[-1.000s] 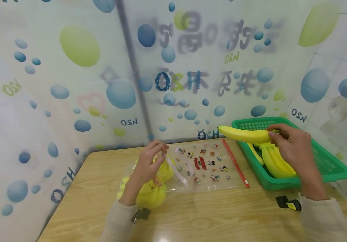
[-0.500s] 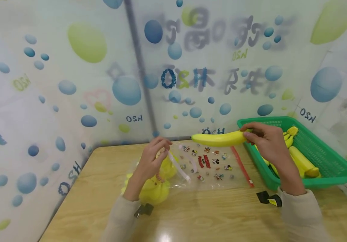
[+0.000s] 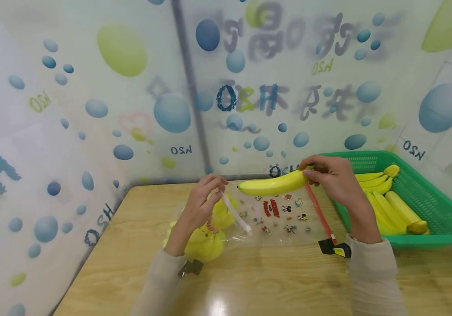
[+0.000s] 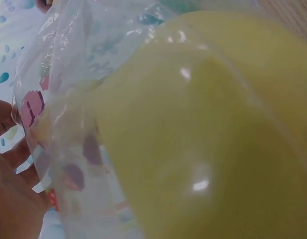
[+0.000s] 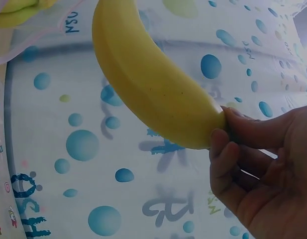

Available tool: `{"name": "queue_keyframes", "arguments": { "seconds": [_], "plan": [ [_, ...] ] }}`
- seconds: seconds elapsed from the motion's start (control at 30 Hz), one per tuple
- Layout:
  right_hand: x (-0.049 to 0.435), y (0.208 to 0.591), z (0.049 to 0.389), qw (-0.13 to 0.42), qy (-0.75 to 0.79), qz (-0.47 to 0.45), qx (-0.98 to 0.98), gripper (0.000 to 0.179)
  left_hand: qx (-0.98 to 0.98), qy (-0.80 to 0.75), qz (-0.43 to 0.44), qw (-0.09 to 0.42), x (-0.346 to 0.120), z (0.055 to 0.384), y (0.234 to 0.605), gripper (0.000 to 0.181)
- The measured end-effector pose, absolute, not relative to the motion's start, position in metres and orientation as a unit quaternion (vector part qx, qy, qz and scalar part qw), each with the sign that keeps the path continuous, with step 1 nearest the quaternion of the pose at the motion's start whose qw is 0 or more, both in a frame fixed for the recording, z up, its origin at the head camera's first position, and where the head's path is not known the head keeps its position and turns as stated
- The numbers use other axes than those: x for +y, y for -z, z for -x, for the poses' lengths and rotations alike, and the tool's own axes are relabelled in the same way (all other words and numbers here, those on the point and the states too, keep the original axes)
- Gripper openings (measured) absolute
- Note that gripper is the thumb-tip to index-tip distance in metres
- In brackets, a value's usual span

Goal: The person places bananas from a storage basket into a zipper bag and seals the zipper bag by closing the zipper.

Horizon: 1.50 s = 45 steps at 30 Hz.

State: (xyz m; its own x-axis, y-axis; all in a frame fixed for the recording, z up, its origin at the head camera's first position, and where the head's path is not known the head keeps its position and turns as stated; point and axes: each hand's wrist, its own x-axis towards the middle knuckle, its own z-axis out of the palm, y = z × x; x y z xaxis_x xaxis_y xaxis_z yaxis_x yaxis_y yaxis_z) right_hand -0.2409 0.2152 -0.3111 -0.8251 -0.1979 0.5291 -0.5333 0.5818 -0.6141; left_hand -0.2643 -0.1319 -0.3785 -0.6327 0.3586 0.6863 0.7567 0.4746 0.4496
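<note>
My right hand (image 3: 338, 180) pinches a single yellow banana (image 3: 273, 183) by one end, its other end pointing left above a clear zip bag with a pale pink strip (image 3: 236, 213). In the right wrist view, thumb and fingertips grip the banana (image 5: 148, 79) at its narrow end. My left hand (image 3: 202, 202) pinches the mouth edge of the pale-stripped bag and holds it up. Yellow bananas (image 3: 206, 248) lie inside that bag, partly behind the left forearm. In the left wrist view, clear plastic and a large yellow shape (image 4: 208, 124) fill most of the picture.
A green plastic basket (image 3: 439, 239) with several bananas (image 3: 403, 208) stands at the right. A flat clear bag with cartoon prints and a red zip strip (image 3: 320, 215) lies on the wooden table (image 3: 273, 281). A patterned curtain (image 3: 162, 66) rises behind the table.
My right hand has carried the banana left from over the green basket to near the bag opening. The left hand keeps its pinch on the bag. The head view has turned slightly.
</note>
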Motion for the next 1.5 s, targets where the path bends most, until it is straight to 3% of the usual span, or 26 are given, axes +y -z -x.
{"name": "queue_keyframes", "arguments": {
  "seconds": [0.67,1.3,1.5],
  "plan": [
    [0.210,0.313,0.249,0.182,-0.395,-0.224,-0.872,0.011,-0.838,0.364,0.342,0.219,-0.137,0.266,0.362,0.014],
    [0.152,0.344,0.262,0.099,-0.390,-0.308,-0.862,0.010,-0.865,0.338,0.322,0.186,-0.139,0.259,0.366,0.017],
    [0.123,0.358,0.266,0.044,-0.430,-0.322,-0.842,0.011,-0.867,0.332,0.316,0.194,-0.139,0.258,0.368,0.017]
  ]
}}
